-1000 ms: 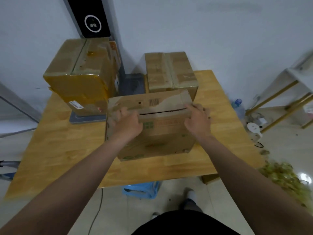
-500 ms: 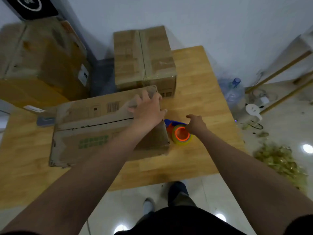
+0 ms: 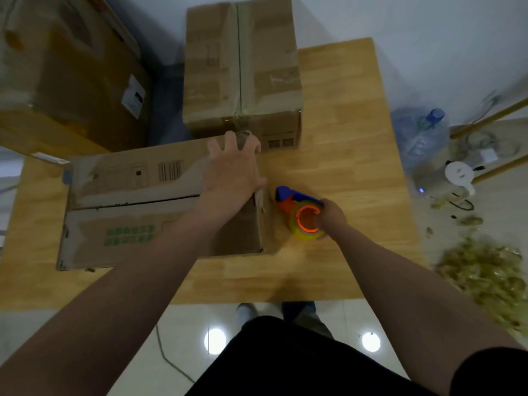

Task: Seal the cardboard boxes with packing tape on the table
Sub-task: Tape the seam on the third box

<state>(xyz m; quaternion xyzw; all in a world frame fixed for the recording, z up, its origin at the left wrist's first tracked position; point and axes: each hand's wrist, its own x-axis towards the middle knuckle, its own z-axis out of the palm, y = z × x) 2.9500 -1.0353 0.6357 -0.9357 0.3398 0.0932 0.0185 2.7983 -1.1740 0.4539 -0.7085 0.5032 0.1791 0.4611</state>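
Grasping tape dispenser [image 3: 294, 208] in right hand [image 3: 333, 215], pressing near box [image 3: 160, 241] shut with flat left hand [image 3: 233, 170]; next, lifting onto seam [image 3: 134, 203].

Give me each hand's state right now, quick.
Left hand: open, fingers spread, pressing on the near brown cardboard box.
Right hand: holds the orange-and-blue plastic tape dispenser by its yellowish roll.
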